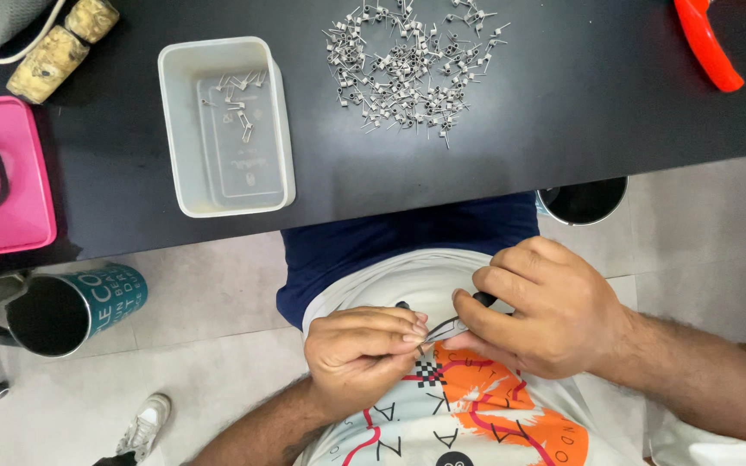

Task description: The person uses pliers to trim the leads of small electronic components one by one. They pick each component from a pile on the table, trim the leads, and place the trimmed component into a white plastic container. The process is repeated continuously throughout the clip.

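Two bare hands meet over the person's lap, below the edge of the black table [477,147]. Going from the left: a pink box [6,181] with a black loop on it lies at the table's left end, two cork-like blocks [60,39] above it, and a teal cup [71,306] stands on the floor beneath. Next comes a white rectangular tray [226,125] holding a few small metal coils. Further right, a loose heap of metal coils [412,73] is spread on the table. The left hand [360,358] has its fingertips pinched together on something too small to make out — just at the tip of the tweezers [451,324]. The right hand [541,311] is clamped on those tweezers. An orange-red tool [705,43] lies at the table's far right.
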